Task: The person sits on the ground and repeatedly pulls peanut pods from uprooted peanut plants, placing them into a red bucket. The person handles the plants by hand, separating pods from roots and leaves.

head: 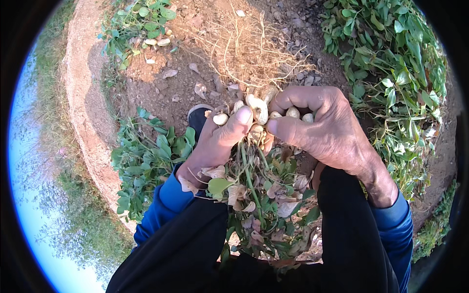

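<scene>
A pulled-up peanut plant lies between my knees, its leafy stems, part green and part dried, toward my body. Pale thin roots spread out beyond the hands. My left hand grips the plant at its base, thumb on top, with pods beside the thumb. Peanut pods cluster between both hands at the centre. My right hand has its thumb and bent forefinger at the right side of the cluster, with several pods held within the curled fingers. The other fingertips are partly hidden.
Leafy green plants run along the right side. Another leafy clump is at the left, by a dark shoe. At the upper left, loose pods lie on the soil beside a small plant. Dry leaves dot the soil.
</scene>
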`<act>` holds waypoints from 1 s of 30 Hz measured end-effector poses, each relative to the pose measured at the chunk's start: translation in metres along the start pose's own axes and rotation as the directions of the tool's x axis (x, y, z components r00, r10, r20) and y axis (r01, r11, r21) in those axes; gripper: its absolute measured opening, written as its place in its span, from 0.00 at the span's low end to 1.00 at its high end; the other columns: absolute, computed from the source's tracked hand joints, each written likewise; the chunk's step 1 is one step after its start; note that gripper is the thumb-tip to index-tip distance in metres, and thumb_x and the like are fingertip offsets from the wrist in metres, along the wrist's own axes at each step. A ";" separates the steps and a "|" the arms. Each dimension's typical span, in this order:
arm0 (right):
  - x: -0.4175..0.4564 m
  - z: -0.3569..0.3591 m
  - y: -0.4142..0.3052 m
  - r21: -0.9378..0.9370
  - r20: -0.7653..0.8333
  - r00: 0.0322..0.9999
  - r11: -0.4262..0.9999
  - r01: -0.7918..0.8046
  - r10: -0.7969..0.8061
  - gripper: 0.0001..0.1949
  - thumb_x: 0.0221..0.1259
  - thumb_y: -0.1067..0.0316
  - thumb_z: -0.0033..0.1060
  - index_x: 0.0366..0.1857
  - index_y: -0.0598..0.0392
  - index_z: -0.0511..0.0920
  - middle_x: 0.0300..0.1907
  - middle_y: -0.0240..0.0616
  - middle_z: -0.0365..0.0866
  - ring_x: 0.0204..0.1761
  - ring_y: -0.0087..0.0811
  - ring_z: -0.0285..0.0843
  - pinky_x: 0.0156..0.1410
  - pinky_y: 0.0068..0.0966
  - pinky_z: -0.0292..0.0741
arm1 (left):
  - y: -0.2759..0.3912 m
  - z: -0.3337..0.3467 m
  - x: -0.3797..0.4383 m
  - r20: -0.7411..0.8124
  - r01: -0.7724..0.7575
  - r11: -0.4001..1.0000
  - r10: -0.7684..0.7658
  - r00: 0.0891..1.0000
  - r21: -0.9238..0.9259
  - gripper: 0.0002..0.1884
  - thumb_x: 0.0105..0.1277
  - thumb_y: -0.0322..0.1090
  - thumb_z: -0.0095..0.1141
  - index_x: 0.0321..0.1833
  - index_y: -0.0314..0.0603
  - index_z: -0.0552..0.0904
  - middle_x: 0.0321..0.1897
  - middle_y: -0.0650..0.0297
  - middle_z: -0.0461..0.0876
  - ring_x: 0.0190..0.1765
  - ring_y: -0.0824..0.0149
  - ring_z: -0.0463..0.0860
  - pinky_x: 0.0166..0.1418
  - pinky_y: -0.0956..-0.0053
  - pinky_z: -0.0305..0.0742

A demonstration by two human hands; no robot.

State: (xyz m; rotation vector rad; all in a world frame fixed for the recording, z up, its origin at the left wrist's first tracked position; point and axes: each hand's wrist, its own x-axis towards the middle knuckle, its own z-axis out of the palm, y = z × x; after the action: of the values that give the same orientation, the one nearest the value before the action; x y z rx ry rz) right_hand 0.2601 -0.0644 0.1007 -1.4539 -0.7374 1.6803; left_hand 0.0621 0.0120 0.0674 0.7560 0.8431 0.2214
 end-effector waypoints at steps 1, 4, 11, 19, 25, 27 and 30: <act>-0.001 0.001 0.002 0.012 -0.027 0.999 0.999 0.034 -0.034 0.06 0.63 0.71 0.63 0.38 0.62 0.84 0.27 0.32 0.87 0.27 0.16 0.76 0.31 0.19 0.72 | -0.002 0.000 0.002 0.010 0.014 0.997 -0.014 1.000 -0.075 0.27 0.74 0.58 0.57 0.57 0.36 0.80 0.42 0.61 0.84 0.37 0.67 0.82 0.42 0.70 0.77; -0.006 0.012 0.012 -0.021 -0.113 0.973 0.980 0.198 -0.200 0.05 0.62 0.74 0.61 0.37 0.63 0.84 0.27 0.34 0.88 0.28 0.15 0.80 0.29 0.19 0.73 | -0.001 -0.003 0.000 0.156 0.061 0.977 -0.029 0.987 -0.202 0.27 0.70 0.53 0.62 0.57 0.34 0.79 0.36 0.58 0.84 0.35 0.64 0.82 0.40 0.68 0.77; -0.011 0.016 0.017 -0.774 0.027 0.735 0.452 0.444 -0.677 0.10 0.55 0.71 0.69 0.30 0.56 0.73 0.23 0.38 0.73 0.22 0.43 0.79 0.24 0.35 0.75 | -0.012 -0.020 -0.009 0.235 0.084 0.956 -0.016 0.972 -0.281 0.24 0.72 0.49 0.58 0.56 0.31 0.80 0.32 0.54 0.83 0.35 0.63 0.80 0.41 0.67 0.74; -0.036 -0.017 0.005 -0.136 -0.246 0.962 0.987 0.090 -0.121 0.05 0.62 0.72 0.59 0.38 0.61 0.80 0.27 0.33 0.80 0.20 0.15 0.71 0.24 0.16 0.67 | -0.017 -0.031 -0.018 0.247 0.126 0.955 -0.058 0.967 -0.270 0.31 0.69 0.43 0.61 0.67 0.25 0.73 0.38 0.47 0.86 0.29 0.60 0.82 0.31 0.66 0.74; -0.028 0.018 0.007 0.164 -0.107 0.986 0.976 0.141 -0.125 0.12 0.66 0.76 0.60 0.50 0.66 0.84 0.33 0.34 0.84 0.23 0.14 0.74 0.26 0.15 0.71 | -0.013 -0.019 -0.013 0.075 0.144 0.983 -0.136 0.988 -0.110 0.17 0.69 0.38 0.60 0.52 0.29 0.84 0.38 0.57 0.87 0.36 0.67 0.84 0.40 0.70 0.79; -0.026 0.018 0.007 0.113 -0.090 0.993 0.990 0.080 -0.070 0.12 0.64 0.72 0.70 0.50 0.63 0.84 0.34 0.32 0.84 0.28 0.13 0.74 0.31 0.15 0.72 | -0.013 -0.017 -0.011 -0.023 0.170 0.984 -0.172 0.985 -0.053 0.15 0.67 0.34 0.64 0.52 0.31 0.84 0.40 0.61 0.87 0.39 0.70 0.85 0.43 0.72 0.80; -0.022 0.025 0.015 0.025 -0.160 0.973 0.985 0.173 -0.167 0.11 0.62 0.72 0.74 0.46 0.60 0.85 0.31 0.28 0.83 0.32 0.11 0.73 0.36 0.13 0.70 | -0.002 -0.011 -0.006 -0.029 0.091 0.994 -0.089 0.996 0.056 0.14 0.67 0.31 0.65 0.53 0.33 0.84 0.42 0.62 0.88 0.41 0.72 0.85 0.45 0.73 0.81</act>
State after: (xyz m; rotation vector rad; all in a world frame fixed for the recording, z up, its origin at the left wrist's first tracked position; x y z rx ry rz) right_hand 0.2340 -0.0893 0.1037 -1.4360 -0.7164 1.4253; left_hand 0.0492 0.0137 0.0653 0.7682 0.9093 0.1273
